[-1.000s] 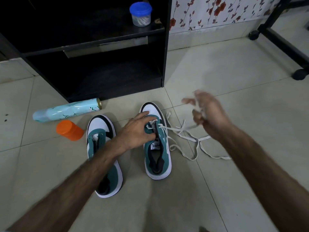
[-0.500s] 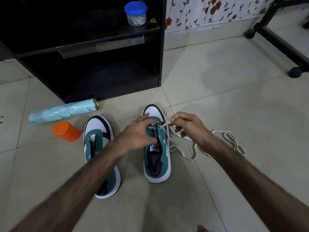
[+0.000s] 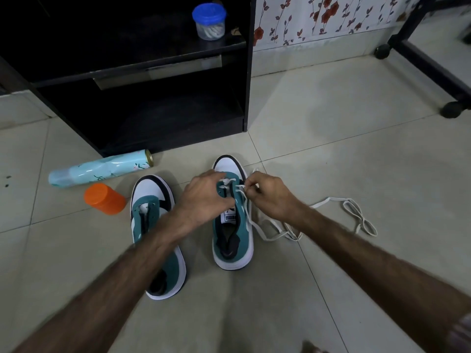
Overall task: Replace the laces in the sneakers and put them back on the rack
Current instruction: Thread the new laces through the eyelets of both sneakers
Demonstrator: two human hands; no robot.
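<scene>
1. Lacing under way on right sneaker (image 3: 233, 220), set on tiled floor (image 3: 331, 154) just in front of black rack (image 3: 248, 72), toe toward it.
2. Right hand (image 3: 270, 197) back at eyelets beside tongue, fingertips pinching white lace (image 3: 270, 234); a second ago flung out wide to far side of that sneaker, drawing slack through.
3. Left hand (image 3: 204, 197) unmoved since then, fingers curled over forward part of right sneaker, holding it steady; thumb hidden.
4. Free lace now trailing along floor on side of right sneaker away from its mate, ending in a small double loop well apart from shoe; a second ago bunched close against sole.
5. Judged from this: one pull finished, next eyelet about to be fed. Only lowest crossings threaded, most eyelets bare.
6. Left sneaker (image 3: 156, 233) lying just beside right sneaker, on side away from loose lace, open throat showing no lace; second lacing apparently yet to start.
7. Beyond left sneaker from right sneaker: orange container (image 3: 104, 198) and pale blue spray can (image 3: 99, 169) on its side, neither touched.
8. Blue-lidded jar (image 3: 209, 21) on rack shelf, above and behind right sneaker.
9. Neither shoe yet on rack; task roughly in early half, by this reading.
</scene>
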